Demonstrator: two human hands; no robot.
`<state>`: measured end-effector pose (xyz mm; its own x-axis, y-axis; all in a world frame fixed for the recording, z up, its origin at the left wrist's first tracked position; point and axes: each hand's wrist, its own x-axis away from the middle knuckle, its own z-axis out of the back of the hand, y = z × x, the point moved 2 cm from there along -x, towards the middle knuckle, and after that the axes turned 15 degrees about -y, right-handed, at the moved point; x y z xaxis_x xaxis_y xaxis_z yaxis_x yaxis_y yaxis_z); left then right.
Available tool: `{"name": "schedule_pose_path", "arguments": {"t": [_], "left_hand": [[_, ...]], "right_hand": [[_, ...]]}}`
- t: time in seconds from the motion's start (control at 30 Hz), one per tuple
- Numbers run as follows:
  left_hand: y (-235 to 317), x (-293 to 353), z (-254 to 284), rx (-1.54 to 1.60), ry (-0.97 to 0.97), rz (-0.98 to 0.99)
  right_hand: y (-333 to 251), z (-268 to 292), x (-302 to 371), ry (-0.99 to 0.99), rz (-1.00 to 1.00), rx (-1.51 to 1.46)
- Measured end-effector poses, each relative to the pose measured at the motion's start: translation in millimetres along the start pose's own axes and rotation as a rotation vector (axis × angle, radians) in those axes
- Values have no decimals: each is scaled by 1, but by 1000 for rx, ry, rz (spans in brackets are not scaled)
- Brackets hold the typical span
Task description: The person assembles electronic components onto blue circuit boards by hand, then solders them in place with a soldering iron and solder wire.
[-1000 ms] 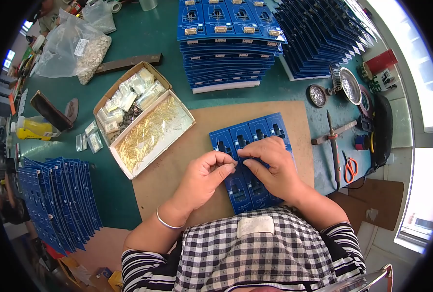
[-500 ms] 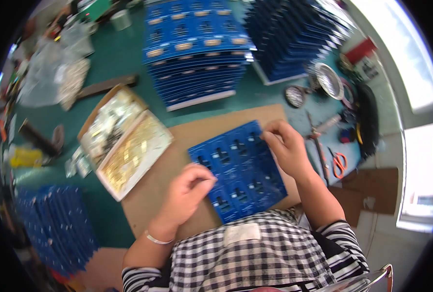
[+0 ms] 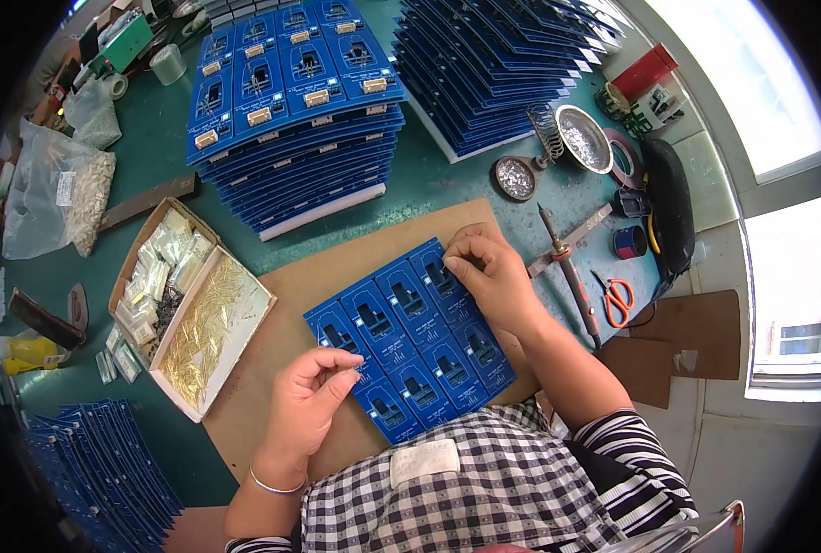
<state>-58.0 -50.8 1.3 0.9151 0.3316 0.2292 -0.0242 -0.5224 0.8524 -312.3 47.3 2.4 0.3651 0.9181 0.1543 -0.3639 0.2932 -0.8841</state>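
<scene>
A blue circuit board panel (image 3: 394, 348), printed with repeated units that have dark cutouts, lies at a slant before me, its lower edge near my checked apron (image 3: 512, 461). Over its left edge, my left hand (image 3: 304, 405) is closed in a pinch, thumb against forefinger. Something tiny may be between those fingertips, too small to name. At the panel's far right corner my right hand (image 3: 495, 281) is also pinched, its fingertips just over the board. What it holds, if anything, is hidden. Brown cardboard (image 3: 290, 286) lies beneath the panel.
Left of the cardboard stands a box (image 3: 267, 309) of gold pins and small bags. Tall stacks of blue boards (image 3: 290, 138) (image 3: 493, 83) rise at the back; more boards (image 3: 106, 470) stand near left. At right lie a soldering iron (image 3: 572, 281), orange scissors (image 3: 619, 302) and a metal dish (image 3: 584, 138).
The whole view has shifted, so the back stacks and the pin box appear further left, and the picture is sharper. Both hands keep about the same places over the panel, still pinched.
</scene>
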Motion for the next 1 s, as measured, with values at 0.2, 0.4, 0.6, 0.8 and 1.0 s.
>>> {"name": "schedule_pose_path", "arguments": {"t": [0.2, 0.4, 0.6, 0.8, 1.0], "left_hand": [[3, 1, -3, -21, -6, -2], [1, 1, -1, -42, 9, -45], [4, -3, -3, -171, 71, -61], [-2, -5, -1, -92, 41, -107], [-3, -3, -5, -177, 39, -126]], "right_hand": [[-3, -2, 2, 44, 53, 92], [-13, -6, 3, 68, 163, 409], [-29, -9, 10, 135, 331, 954], [-40, -9, 15, 117, 324, 1049], [-55, -33, 32, -103, 269, 362]]}}
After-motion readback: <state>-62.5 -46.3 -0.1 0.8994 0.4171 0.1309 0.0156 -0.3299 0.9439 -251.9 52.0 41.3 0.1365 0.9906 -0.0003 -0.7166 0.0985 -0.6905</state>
